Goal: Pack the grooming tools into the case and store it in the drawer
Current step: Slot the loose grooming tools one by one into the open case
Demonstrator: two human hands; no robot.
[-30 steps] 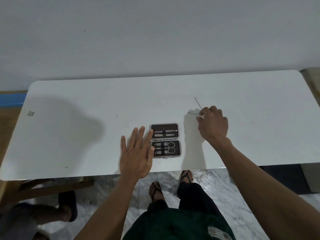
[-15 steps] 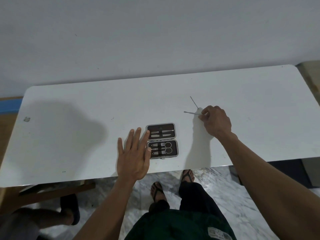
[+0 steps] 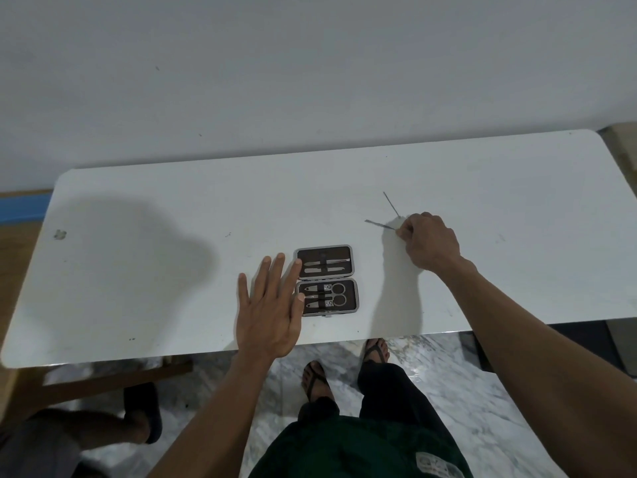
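A small brown grooming case [image 3: 326, 280] lies open on the white table [image 3: 172, 243], with scissors, clippers and other metal tools strapped in both halves. My left hand [image 3: 270, 312] lies flat with fingers spread against the case's left side. My right hand [image 3: 429, 239] is off to the case's upper right, its fingertips pinched on one end of a thin flat metal tool [image 3: 379, 224]. A second thin metal tool [image 3: 391, 204] lies on the table just beyond it.
A wall stands right behind the table. A wooden bench edge [image 3: 113, 377] and another person's leg and dark shoe [image 3: 143, 412] are at the lower left. My sandalled feet [image 3: 315, 377] stand on marble floor under the table's front edge.
My right hand has pinched the flat tool's end and drawn it clear, so more of the tool shows to the hand's left. The left hand stays by the case.
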